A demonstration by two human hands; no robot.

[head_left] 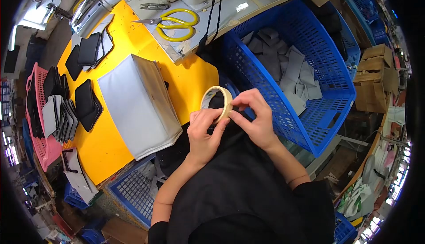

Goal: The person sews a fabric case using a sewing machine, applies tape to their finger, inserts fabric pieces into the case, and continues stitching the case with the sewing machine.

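A roll of cream-coloured tape (227,100) is held upright over my lap between both hands. My left hand (205,133) grips its lower left side, thumb and fingers on the rim. The fingertips of my right hand (255,119) pinch at the right edge of the roll. Left of the hands, a large grey fabric box shape (137,106) lies on the yellow table surface (108,153). Yellow-handled scissors (177,22) rest on the sewing machine table (248,0) above.
A blue basket (283,106) with grey fabric pieces stands to the right. Black pouches (87,104) lie on the yellow surface, beside a pink basket (46,149) at the left. Another blue basket (133,191) sits below the yellow table. Cardboard boxes (374,80) are at far right.
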